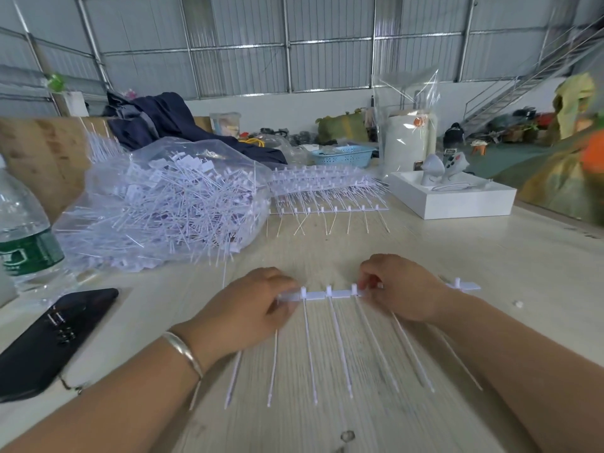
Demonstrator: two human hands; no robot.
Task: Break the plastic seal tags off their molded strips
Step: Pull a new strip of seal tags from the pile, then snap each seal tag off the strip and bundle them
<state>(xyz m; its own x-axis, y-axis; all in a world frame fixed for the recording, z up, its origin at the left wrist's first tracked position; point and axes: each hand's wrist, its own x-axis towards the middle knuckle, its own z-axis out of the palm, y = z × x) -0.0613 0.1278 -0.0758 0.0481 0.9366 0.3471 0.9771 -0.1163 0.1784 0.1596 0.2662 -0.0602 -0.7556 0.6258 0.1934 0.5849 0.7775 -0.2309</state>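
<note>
- The white strip (340,294) (long thin tails toward the person) is held between both hands.
- It is pinched by the left hand (251,305) and right hand (398,289), fingers curled.

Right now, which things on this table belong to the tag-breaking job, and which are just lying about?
Job:
- strip of seal tags, gripped at each end by the left hand and right hand
- stack of unbroken strips
- clear bag of loose tags

Lying about:
- water bottle
- black phone
- white box
- blue basket
- dark cloth
</note>
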